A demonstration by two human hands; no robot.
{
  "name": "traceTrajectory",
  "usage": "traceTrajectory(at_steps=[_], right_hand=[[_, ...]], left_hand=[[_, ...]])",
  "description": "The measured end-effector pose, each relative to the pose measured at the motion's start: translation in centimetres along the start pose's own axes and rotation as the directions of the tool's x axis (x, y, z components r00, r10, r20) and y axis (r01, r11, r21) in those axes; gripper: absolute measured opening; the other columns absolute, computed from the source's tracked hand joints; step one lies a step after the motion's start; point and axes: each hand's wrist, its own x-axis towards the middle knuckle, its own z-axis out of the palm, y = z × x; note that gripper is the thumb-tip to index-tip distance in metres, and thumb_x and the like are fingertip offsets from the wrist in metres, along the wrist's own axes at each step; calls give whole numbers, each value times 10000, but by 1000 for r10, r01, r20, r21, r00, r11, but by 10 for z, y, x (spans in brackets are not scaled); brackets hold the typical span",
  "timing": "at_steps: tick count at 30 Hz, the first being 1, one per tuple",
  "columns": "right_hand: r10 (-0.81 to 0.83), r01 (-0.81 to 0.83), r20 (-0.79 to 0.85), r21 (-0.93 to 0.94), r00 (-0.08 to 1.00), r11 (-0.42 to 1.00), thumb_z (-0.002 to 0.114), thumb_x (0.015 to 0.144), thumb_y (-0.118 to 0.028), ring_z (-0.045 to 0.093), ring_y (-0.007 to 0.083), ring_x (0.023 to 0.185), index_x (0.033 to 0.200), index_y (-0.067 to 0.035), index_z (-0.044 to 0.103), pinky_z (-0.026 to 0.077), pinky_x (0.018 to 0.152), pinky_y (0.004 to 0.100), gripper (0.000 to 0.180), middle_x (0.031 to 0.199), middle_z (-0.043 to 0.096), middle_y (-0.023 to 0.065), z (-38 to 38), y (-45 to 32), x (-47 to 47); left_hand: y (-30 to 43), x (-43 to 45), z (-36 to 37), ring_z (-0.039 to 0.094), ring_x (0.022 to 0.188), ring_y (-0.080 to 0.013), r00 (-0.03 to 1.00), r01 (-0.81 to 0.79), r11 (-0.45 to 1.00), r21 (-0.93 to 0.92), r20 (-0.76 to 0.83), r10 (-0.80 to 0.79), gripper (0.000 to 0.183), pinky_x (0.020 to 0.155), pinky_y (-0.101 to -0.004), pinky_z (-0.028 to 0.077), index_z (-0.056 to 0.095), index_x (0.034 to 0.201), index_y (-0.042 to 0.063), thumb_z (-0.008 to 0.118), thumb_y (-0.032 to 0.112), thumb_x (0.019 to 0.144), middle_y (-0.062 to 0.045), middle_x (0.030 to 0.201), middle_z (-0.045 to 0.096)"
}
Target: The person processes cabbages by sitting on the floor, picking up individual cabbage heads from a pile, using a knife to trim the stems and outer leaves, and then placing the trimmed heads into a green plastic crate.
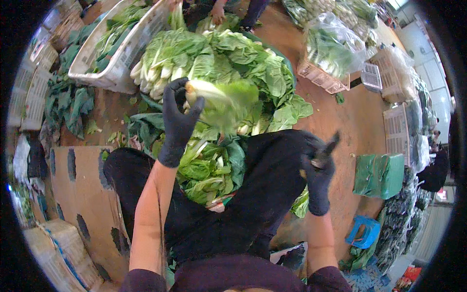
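My left hand (178,116), in a dark glove, grips a head of leafy greens (209,95) by its pale root end. The leaves, blurred, point right above a large pile of similar greens (233,58). My right hand (318,175), also gloved, is beside my bent right knee. It is closed around a dark, pointed tool (331,143), seemingly a small knife; blur hides its details. Between my legs, loose leaves (206,171) fill a container or bag, mostly hidden beneath them.
A white plastic crate (124,69) with greens stands at upper left. Another person's hand (218,14) reaches among greens at the top. At right are a bagged crate (324,78), a green-wrapped box (379,175) and a blue plastic stool (363,231). Flattened cardboard (78,182) lies at left.
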Motion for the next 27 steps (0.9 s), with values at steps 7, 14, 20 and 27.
traceTrajectory(at_steps=[7, 14, 20, 27], right_hand=[[-8, -249, 651, 300, 759, 921, 725, 647, -90, 503, 140, 948, 1151, -54, 482, 415, 811, 272, 560, 1126, 521, 63, 124, -81, 28], [56, -377, 730, 284, 682, 882, 689, 636, -40, 488, 126, 964, 1111, -31, 494, 379, 867, 267, 514, 1019, 544, 40, 135, -71, -10], [28, -389, 732, 329, 681, 861, 721, 625, -87, 491, 133, 970, 1122, -34, 476, 393, 858, 284, 557, 1045, 532, 48, 138, -52, -7], [12, -157, 395, 338, 919, 928, 741, 640, -145, 512, 133, 794, 1032, -36, 493, 433, 691, 261, 477, 912, 535, 48, 182, -51, -28]], left_hand=[[43, -75, -65, 534, 916, -180, 986, -67, 998, 2, 155, 66, 277, 797, -292, 430, 549, 959, -11, 651, 12, 702, -100, 972, 553], [29, -99, -103, 585, 790, -171, 894, 121, 991, 49, 430, -130, 231, 708, -310, 456, 583, 932, -6, 592, 189, 809, -87, 842, 620], [-28, -73, -119, 582, 850, -203, 965, 173, 949, 262, 150, -217, 280, 749, -303, 446, 567, 943, -11, 581, 236, 812, -108, 881, 606], [21, -138, -67, 531, 966, -269, 991, 110, 969, 220, 54, -125, 597, 814, -311, 424, 436, 1133, 20, 743, 189, 650, -148, 1024, 523]])
